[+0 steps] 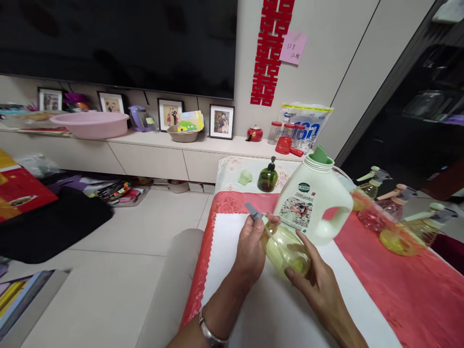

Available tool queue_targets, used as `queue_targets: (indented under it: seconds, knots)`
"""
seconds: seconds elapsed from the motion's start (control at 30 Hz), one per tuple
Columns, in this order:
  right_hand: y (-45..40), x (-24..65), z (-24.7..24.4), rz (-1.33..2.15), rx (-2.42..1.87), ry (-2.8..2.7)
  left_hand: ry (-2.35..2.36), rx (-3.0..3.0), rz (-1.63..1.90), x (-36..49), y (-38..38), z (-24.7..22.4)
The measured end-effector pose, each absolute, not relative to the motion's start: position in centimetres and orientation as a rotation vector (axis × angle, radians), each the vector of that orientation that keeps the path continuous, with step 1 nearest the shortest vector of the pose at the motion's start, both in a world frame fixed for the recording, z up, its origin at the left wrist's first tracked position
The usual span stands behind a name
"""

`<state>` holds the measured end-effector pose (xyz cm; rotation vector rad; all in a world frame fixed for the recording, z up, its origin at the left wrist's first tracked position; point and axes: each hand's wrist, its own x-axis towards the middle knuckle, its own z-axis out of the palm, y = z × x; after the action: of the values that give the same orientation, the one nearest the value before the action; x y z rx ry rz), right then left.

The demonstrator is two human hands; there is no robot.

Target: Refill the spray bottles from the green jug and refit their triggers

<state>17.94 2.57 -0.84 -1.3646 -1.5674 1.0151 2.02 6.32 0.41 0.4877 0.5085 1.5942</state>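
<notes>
Your left hand point(253, 244) grips the neck, your right hand point(319, 280) cups the base of the tilted, translucent yellow-green bottle point(284, 249), seven o'clock from the pale-green plastic jug point(326, 186). Three translucent spray bottles point(402, 240), three o'clock, appear topped; this grey nozzle's point(253, 211) seating: unconfirmed.

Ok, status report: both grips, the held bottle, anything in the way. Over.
Left grip at the neck, right grip around the base. Bottle tilted, nozzle end up. Jug close behind; contact unclear.
</notes>
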Motion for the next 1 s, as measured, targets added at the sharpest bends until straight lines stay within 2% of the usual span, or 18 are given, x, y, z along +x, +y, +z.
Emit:
queue_targets:
  seconds: [0.2, 0.43, 0.53, 0.63, 0.83, 1.0]
  knots:
    - [2.4, 17.4, -1.1, 1.624, -1.031, -0.988, 0.443, 0.578, 1.576, 2.3, 5.9, 0.9]
    - [2.1, 18.5, -0.1, 2.003, -1.093, -0.543, 0.412, 0.663, 1.49, 2.9, 4.8, 2.7]
    - [2.0, 18.4, 0.0, 1.975, -1.028, -0.57, 0.611, 0.711, 1.481, 2.7, 4.2, 3.1]
    - [2.0, 17.9, -0.5, 1.793, -0.938, -0.784, 0.766, 0.735, 1.495, 2.2, 3.9, 3.0]
    - [2.3, 17.9, -2.4, 1.417, -1.061, -1.072, 0.785, 0.515, 1.668, 1.5, 3.7, 3.3]
    - [2.1, 18.0, -2.5, 1.562, -0.954, -1.003, 0.671, 0.608, 1.591, 1.1, 3.6, 4.2]
